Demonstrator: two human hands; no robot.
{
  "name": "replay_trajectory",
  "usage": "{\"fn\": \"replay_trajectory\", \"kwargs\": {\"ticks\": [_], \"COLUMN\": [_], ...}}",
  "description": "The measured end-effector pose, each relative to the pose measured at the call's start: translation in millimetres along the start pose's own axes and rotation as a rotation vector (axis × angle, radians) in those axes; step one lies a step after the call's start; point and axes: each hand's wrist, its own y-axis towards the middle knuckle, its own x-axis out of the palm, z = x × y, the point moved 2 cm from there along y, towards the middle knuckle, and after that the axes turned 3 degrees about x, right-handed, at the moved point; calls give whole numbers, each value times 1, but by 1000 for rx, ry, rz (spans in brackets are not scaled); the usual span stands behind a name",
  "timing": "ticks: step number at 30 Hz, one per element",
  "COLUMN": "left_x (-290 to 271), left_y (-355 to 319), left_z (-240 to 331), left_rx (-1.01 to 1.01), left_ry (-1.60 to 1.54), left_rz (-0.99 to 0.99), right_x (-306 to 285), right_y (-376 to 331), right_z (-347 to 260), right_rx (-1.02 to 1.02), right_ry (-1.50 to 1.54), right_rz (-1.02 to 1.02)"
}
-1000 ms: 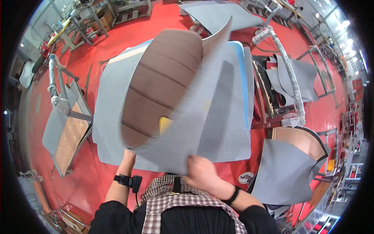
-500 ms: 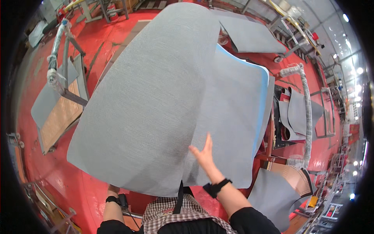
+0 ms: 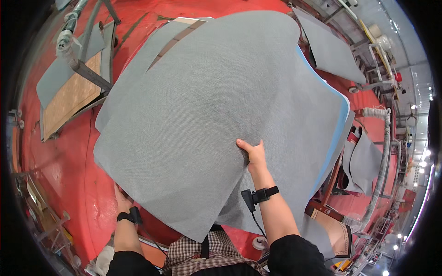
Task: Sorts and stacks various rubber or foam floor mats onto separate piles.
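Observation:
A large grey textured sheet [image 3: 193, 106] fills the middle of the view, curling over a stack of similar sheets; a blue-edged sheet [image 3: 329, 152] shows on its right. At the curl, my right hand [image 3: 254, 155] has its thumb on the upper face and its fingers at the far side, partly hidden, so the sheet lies between them. Down at the lower left edge, my left hand [image 3: 122, 201] is beside or just under the sheet's rim. Its fingers are partly covered, and I cannot make out whether they grip. Each wrist wears a black strap with a small box.
At left a metal frame with wrapped bars [image 3: 87, 76] stands beside a brown board [image 3: 73, 94]. On the right are another wrapped rail [image 3: 384, 152], folded grey sheets [image 3: 363, 161] and a perforated tan piece [image 3: 332, 227]. More grey sheeting [image 3: 329, 46] lies at the far right.
My right hand has gone from spread fingers beside the curl to holding it. My left hand shows more at the sheet's edge. The view has shifted, exposing more sheets at the far left.

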Motion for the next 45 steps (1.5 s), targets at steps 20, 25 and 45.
{"fn": "replay_trajectory", "kwargs": {"ticks": [20, 25, 45], "left_x": [148, 335, 443], "left_y": [-271, -346, -390], "left_z": [22, 22, -51], "left_rx": [383, 402, 1530], "left_ry": [243, 302, 1622], "left_rz": [-746, -1025, -1206], "right_x": [-73, -162, -376], "right_y": [-219, -287, 91], "right_z": [-209, -282, -423], "right_rx": [-803, -939, -1056], "right_ry": [-478, -179, -914], "right_rz": [60, 249, 364]}}
